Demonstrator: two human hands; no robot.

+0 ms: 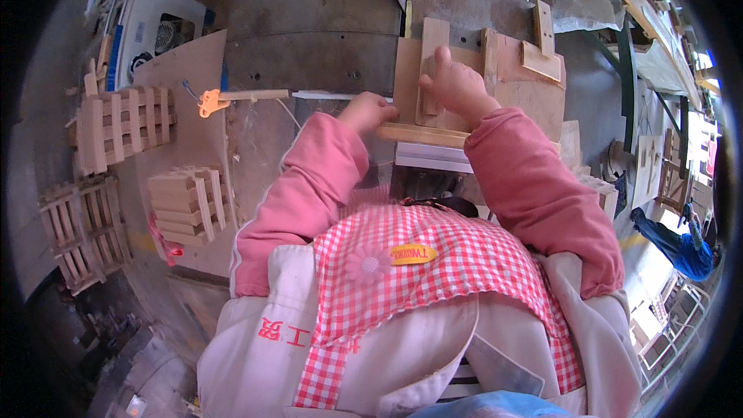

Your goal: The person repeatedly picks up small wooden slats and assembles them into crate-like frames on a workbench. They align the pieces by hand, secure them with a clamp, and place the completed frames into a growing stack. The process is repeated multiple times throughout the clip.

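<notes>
My right hand (458, 89) is closed on a narrow wooden board (432, 39), with the thumb pointing away from me. This board lies lengthwise on a thin brown panel (405, 70). Left of it, my left hand (369, 113) has its fingers curled by the panel's near left edge; what they hold, if anything, is hidden. A wooden bar (422, 135) runs crosswise along the near side, just below both hands. To the right, a plywood base (534, 101) carries a wooden strip (489, 58) and an L-shaped pair of wooden blocks (543, 54).
A grey metal machine table (309, 54) spreads beyond my hands. A pale metal rail (433, 157) runs along its near edge. An orange clamp-like piece (210, 103) sits at the left. Stacked wooden pieces (186, 201) and slatted stacks (128, 124) stand farther left. Another person (689, 251) is far right.
</notes>
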